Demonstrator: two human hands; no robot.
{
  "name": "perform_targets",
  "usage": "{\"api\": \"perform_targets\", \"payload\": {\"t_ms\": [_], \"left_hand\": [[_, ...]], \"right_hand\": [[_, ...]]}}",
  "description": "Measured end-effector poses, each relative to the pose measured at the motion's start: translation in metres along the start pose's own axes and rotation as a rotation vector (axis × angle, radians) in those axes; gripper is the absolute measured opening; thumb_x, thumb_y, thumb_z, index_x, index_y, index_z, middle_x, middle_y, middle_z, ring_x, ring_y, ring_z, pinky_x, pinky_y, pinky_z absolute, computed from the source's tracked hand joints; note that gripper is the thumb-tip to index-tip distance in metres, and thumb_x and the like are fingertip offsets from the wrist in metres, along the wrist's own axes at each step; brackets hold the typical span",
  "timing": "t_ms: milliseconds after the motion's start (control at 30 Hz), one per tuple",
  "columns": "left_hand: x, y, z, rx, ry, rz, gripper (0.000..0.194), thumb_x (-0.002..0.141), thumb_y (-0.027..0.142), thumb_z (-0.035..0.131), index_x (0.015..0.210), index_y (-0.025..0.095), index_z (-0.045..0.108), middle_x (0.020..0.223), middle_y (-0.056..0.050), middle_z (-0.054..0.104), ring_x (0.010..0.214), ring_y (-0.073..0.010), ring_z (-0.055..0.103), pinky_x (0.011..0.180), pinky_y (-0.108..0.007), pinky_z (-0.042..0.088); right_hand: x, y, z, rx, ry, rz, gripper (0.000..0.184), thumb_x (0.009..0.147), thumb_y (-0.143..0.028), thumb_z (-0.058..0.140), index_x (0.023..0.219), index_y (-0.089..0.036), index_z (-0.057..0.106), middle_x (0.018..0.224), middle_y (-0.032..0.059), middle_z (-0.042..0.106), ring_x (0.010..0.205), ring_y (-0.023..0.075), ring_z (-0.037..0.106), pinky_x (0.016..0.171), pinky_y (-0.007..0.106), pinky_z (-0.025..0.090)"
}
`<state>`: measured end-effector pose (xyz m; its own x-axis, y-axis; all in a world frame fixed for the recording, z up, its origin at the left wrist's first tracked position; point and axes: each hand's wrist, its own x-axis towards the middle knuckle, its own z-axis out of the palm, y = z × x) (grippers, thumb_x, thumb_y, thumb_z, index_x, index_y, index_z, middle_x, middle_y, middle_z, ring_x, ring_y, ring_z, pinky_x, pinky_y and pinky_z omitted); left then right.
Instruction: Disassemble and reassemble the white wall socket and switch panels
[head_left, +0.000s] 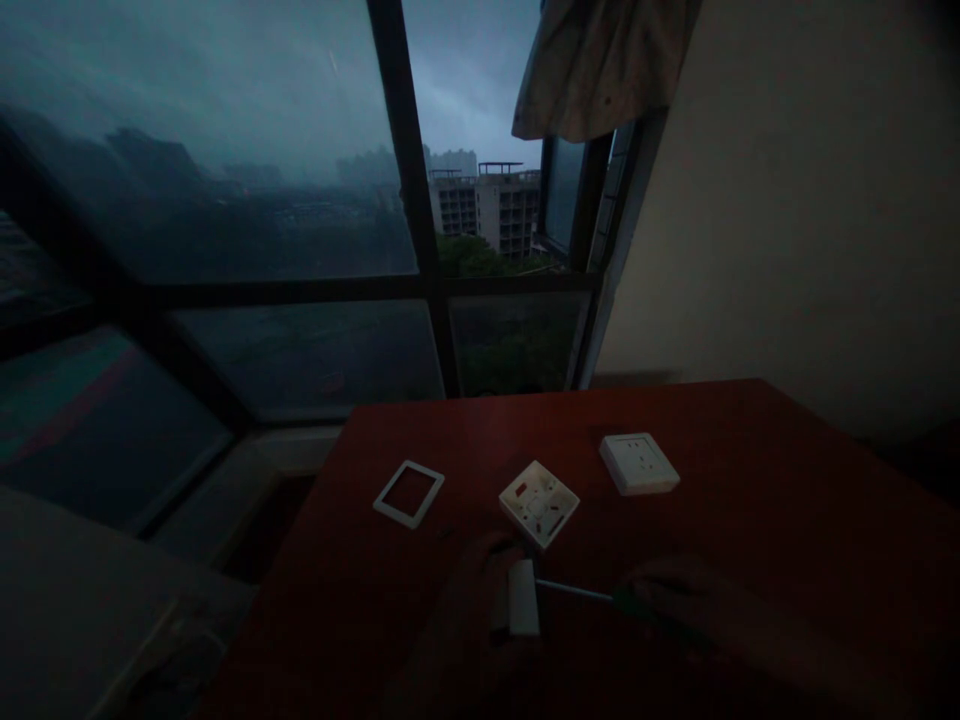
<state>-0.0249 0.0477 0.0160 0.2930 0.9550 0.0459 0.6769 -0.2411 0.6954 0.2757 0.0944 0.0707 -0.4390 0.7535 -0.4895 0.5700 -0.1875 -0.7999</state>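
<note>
The scene is very dim. My left hand [469,610] is closed around a small white socket part [523,597], held on edge just above the red-brown table [750,520]. My right hand [675,600] grips a screwdriver [577,592] whose metal shaft points left into the white part. Just beyond my hands lies a white square back box [538,503], open side up. A white frame [409,493] lies to its left and a white socket plate [639,463] to its right.
A big window with dark frames fills the back, showing buildings and trees outside. A cloth hangs at the top by the pale wall on the right. A low ledge runs left of the table. A tiny dark item [447,532] lies near the frame.
</note>
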Motion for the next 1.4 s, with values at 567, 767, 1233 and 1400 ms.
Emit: {"api": "perform_targets", "payload": {"t_ms": [567, 767, 1233, 1400], "left_hand": [[0.038, -0.018, -0.048, 0.326, 0.371, -0.130, 0.057, 0.078, 0.024, 0.062, 0.133, 0.024, 0.045, 0.129, -0.009, 0.051, 0.125, -0.0318, 0.046, 0.101, -0.051, 0.040], [0.071, -0.020, -0.056, 0.501, 0.158, -0.161, 0.047, 0.080, 0.029, 0.063, 0.124, 0.019, 0.052, 0.127, -0.013, 0.053, 0.119, -0.0314, 0.051, 0.099, -0.045, 0.039], [0.026, -0.010, -0.049, 0.314, 0.177, -0.015, 0.052, 0.082, 0.027, 0.060, 0.132, 0.023, 0.047, 0.139, -0.011, 0.046, 0.129, -0.0315, 0.043, 0.104, -0.049, 0.040], [-0.014, -0.007, -0.027, 0.122, 0.038, -0.052, 0.082, 0.067, 0.021, 0.075, 0.140, 0.031, 0.039, 0.146, -0.008, 0.041, 0.134, -0.0331, 0.038, 0.108, -0.051, 0.038]], "right_hand": [[-0.023, -0.023, 0.017, -0.216, 0.096, -0.060, 0.040, 0.088, -0.052, 0.045, 0.110, -0.029, 0.070, 0.116, 0.0042, 0.069, 0.108, 0.0260, 0.060, 0.095, 0.035, 0.045], [-0.021, -0.017, 0.019, -0.261, 0.063, -0.081, 0.040, 0.088, -0.050, 0.047, 0.117, -0.030, 0.066, 0.123, 0.0040, 0.065, 0.114, 0.0271, 0.056, 0.100, 0.037, 0.041], [-0.023, -0.031, 0.018, -0.304, 0.053, -0.103, 0.034, 0.087, -0.042, 0.051, 0.114, -0.030, 0.067, 0.117, 0.0041, 0.067, 0.107, 0.0261, 0.059, 0.092, 0.035, 0.044], [-0.021, -0.040, 0.019, -0.367, 0.052, -0.152, 0.033, 0.088, -0.043, 0.048, 0.111, -0.030, 0.068, 0.115, 0.0041, 0.068, 0.103, 0.0253, 0.060, 0.089, 0.034, 0.045]]}}
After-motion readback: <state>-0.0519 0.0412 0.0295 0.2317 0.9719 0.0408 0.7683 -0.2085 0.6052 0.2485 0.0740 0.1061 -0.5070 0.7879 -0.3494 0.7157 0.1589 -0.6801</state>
